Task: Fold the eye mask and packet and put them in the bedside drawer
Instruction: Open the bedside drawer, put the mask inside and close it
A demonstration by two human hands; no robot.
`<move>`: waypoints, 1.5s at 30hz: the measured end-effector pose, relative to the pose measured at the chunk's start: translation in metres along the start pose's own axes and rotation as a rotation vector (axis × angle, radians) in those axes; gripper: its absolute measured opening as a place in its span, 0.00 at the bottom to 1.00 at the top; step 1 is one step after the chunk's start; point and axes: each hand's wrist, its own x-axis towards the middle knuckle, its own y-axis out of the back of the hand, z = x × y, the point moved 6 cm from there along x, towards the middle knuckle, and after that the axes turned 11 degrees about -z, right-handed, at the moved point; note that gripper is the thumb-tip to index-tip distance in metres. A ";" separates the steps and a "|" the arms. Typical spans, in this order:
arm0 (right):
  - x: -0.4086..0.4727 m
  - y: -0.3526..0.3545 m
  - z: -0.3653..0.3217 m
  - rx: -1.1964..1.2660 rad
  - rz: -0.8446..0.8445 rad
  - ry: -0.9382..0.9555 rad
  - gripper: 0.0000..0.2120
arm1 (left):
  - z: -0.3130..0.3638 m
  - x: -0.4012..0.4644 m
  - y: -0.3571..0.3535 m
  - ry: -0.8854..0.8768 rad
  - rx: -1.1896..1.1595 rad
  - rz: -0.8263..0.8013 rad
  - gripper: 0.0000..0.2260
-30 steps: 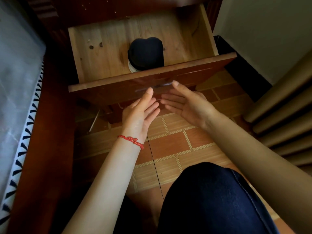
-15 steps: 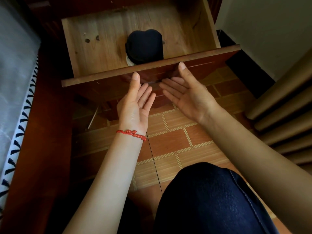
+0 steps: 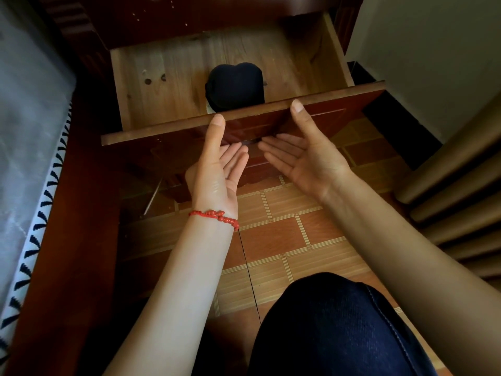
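Both hands move forward onto drawer front point(image 3: 339, 115). Left hand point(image 3: 217, 169): thumb tip now at top edge, fingers flat against red panel. Right hand point(image 3: 303, 156): thumb now on top edge, fingers reach handle area. A second ago both hovered short of panel.

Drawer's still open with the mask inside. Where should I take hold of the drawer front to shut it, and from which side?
Take the drawer front at its middle, coming from the person's side, flat palms on the red panel, thumbs at its top edge. It is wide and flat, so a central push likely slides it straight. The left hand and right hand are already there.
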 end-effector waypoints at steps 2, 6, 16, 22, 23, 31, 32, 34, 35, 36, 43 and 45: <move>0.000 -0.003 -0.005 -0.014 0.018 -0.002 0.26 | 0.004 0.000 -0.003 0.007 0.005 0.020 0.21; -0.002 -0.009 -0.017 -0.044 0.065 -0.008 0.28 | 0.016 -0.001 -0.011 0.019 -0.022 0.045 0.19; 0.001 -0.021 -0.033 -0.118 0.151 0.014 0.30 | 0.033 -0.001 -0.023 0.064 -0.034 0.054 0.21; 0.005 -0.030 -0.044 -0.146 0.217 0.001 0.31 | 0.049 -0.001 -0.034 0.089 -0.033 0.051 0.21; 0.005 -0.032 -0.045 -0.152 0.229 0.000 0.31 | 0.051 -0.001 -0.036 0.099 -0.029 0.044 0.21; 0.014 -0.041 -0.058 -0.155 0.290 -0.027 0.30 | 0.059 0.006 -0.051 0.168 -0.042 0.056 0.32; 0.015 -0.042 -0.059 -0.152 0.296 -0.036 0.30 | 0.059 0.008 -0.053 0.171 -0.043 0.054 0.31; 0.018 -0.041 -0.060 -0.151 0.306 -0.049 0.31 | 0.058 0.010 -0.056 0.177 -0.037 0.052 0.31; 0.019 -0.040 -0.061 -0.150 0.306 -0.054 0.31 | 0.058 0.011 -0.056 0.180 -0.036 0.055 0.32; 0.021 -0.040 -0.061 -0.149 0.303 -0.060 0.32 | 0.058 0.013 -0.056 0.182 -0.034 0.061 0.33; 0.038 -0.047 -0.058 -0.100 0.240 -0.121 0.33 | 0.068 0.028 -0.054 0.194 -0.004 0.106 0.33; 0.043 -0.049 -0.058 -0.095 0.234 -0.132 0.34 | 0.070 0.030 -0.056 0.194 -0.001 0.116 0.33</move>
